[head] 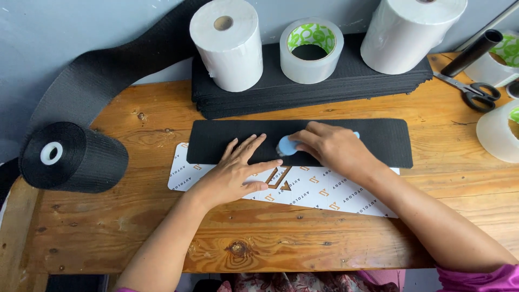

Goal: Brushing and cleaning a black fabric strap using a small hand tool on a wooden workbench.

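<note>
The left hand [235, 172] lies flat with fingers spread, its grip released; the fingertips press on the near edge of a black strip [378, 141] and the palm rests on the white printed card [324, 192] beneath. In my judgement this pins both layers so they do not slide.

The right hand [332, 146] is clenched around a small light-blue tool [286, 146], whose rounded end shows just beside the left fingertips and whose far tip peeks out past the knuckles. The tool bears down on the strip near its middle. Whether it is a scraper or a cutter cannot be told.

The strip lies lengthwise, left to right, at the middle of the wooden counter [108, 227], overlapping the far edge of the card; the card's near half stays uncovered.

At the far side, a stack of black strips [346, 86] carries two white paper rolls [230, 43] [408, 32] and a clear tape roll [311, 51] between them, likely placed there as weights and within reach.

At the left edge, a black webbing roll [73, 157] lies on its side, its loose tail running up the wall.

At the far right are black scissors [478, 93], a dark tube [473, 52] and further tape rolls [497, 132], well apart from both hands
</note>
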